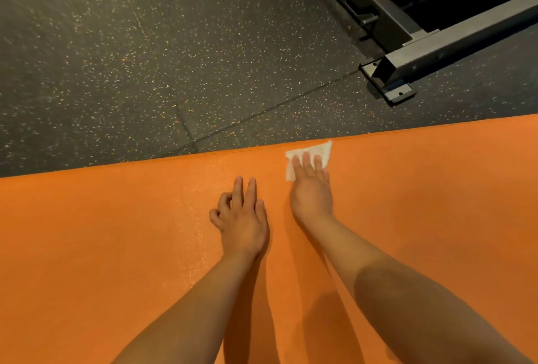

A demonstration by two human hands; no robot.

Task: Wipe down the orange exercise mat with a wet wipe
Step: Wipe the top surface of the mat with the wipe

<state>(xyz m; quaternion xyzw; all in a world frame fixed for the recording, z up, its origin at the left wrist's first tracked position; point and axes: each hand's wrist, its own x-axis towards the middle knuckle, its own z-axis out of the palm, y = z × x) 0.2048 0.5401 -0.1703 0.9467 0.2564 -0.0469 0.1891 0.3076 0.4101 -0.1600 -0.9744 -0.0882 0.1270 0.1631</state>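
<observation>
Left hand (243,219), right hand (311,190) bare; left forearm (201,308), right forearm (398,290) bare to frame edge.

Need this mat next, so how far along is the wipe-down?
Partway, apparently. A damp sheen band on the orange mat beside the left hand looks wiped. The right hand presses the wet wipe flat at the far edge. The matte area to the right looks untouched.

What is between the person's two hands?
Only bare orange mat lies between the left hand and the right hand, which presses the wipe; the head view shows it.
</observation>
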